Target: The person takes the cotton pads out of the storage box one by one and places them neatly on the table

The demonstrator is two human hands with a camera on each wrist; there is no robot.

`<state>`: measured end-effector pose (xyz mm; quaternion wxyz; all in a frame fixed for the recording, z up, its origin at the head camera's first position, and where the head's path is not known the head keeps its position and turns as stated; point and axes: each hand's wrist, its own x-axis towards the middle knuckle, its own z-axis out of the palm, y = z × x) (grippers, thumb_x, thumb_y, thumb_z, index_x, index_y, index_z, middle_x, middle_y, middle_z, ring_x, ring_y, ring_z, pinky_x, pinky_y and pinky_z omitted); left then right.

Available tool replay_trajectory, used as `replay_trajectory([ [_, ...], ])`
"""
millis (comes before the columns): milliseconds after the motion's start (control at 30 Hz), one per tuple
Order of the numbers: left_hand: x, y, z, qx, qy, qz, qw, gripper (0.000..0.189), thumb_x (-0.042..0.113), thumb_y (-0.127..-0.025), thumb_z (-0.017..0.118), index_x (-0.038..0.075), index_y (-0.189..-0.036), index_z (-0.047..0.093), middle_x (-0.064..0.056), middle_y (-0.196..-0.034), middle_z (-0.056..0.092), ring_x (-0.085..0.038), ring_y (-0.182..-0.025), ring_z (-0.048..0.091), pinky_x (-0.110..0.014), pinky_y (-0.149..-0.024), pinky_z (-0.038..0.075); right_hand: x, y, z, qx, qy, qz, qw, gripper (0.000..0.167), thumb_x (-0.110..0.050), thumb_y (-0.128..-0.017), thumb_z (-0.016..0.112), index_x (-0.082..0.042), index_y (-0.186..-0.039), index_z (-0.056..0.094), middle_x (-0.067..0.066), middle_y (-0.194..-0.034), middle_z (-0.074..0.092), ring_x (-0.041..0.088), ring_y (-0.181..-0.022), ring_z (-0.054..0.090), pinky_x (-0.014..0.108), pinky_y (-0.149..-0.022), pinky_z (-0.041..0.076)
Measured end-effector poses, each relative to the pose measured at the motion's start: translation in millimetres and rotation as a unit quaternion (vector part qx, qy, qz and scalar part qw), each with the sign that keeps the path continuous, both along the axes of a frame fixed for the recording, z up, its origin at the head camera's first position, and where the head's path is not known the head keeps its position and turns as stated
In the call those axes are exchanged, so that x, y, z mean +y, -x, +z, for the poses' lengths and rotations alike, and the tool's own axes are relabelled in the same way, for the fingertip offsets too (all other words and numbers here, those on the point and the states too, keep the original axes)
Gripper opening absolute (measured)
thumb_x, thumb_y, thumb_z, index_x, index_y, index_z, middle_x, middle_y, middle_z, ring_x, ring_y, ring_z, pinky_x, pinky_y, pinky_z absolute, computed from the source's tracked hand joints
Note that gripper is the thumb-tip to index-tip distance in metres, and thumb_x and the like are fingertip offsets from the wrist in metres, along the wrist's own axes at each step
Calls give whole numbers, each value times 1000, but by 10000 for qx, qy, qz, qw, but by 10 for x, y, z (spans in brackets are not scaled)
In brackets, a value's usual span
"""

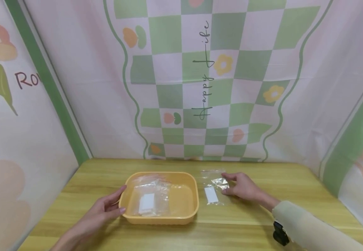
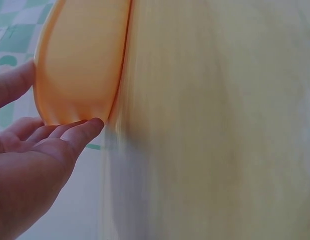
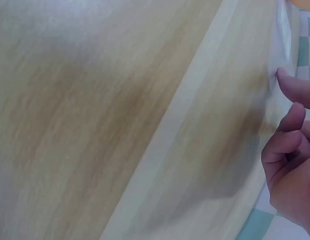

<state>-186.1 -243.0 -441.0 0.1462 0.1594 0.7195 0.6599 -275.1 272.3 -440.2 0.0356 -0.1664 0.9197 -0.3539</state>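
A yellow plastic basin [image 1: 187, 198] stands on the table, with clear plastic bags [image 1: 161, 195] and white rectangular pieces [image 1: 147, 202] in its left part. My left hand [image 1: 101, 207] holds the basin's left end, thumb and fingers apart on it; the left wrist view shows this hand [image 2: 44, 145] against the end wall. To the right of the basin lies a clear plastic bag [image 1: 211, 176] with a white rectangle [image 1: 211, 194] and a shiny crinkled patch. My right hand [image 1: 242, 186] grips its right edge. In the right wrist view, fingers [image 3: 295, 87] touch the bag [image 3: 282, 40].
The wood-grain table [image 1: 241, 223] extends around the basin. A patterned curtain [image 1: 169, 69] hangs behind its far edge, and a printed cloth [image 1: 18, 139] hangs on the left. A dark device [image 1: 280, 233] sits under the right sleeve [image 1: 307, 223].
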Motion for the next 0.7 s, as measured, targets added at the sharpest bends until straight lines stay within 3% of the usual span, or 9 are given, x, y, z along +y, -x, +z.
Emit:
replay_trajectory([
  [67, 1, -4, 1, 8, -12, 7, 10000, 80, 5, -103, 66, -4, -164, 16, -30, -168, 11, -50, -145, 39, -28, -106, 50, 10, -11, 18, 164, -121, 77, 9998, 74, -24, -86, 88, 9, -144, 57, 30, -149, 53, 54, -139, 45, 67, -115, 36],
  [200, 1, -7, 4, -21, -19, 35, 10000, 80, 6, -102, 67, -3, -165, 17, -29, -168, 11, -49, -146, 37, -28, -106, 50, 22, -40, 61, 188, -152, 84, 9997, 74, -25, -86, 88, 10, -143, 57, 31, -149, 53, 54, -143, 40, 69, -117, 30],
  [467, 7, -14, 3, -144, -37, 116, 9998, 83, 6, -101, 68, -3, -165, 17, -29, -168, 12, -49, -146, 38, -29, -106, 50, 21, -108, 69, 86, -213, 263, 9994, 68, -22, -87, 86, 10, -140, 59, 28, -146, 57, 53, -141, 44, 68, -116, 33],
  [700, 12, -8, -2, -186, -51, 137, 9997, 83, 7, -101, 69, -3, -165, 17, -28, -168, 12, -48, -147, 37, -28, -107, 49, -32, -162, 140, 381, -199, 213, 9988, 52, -18, -88, 86, 7, -131, 69, 25, -134, 68, 51, -132, 55, 68, -111, 41],
])
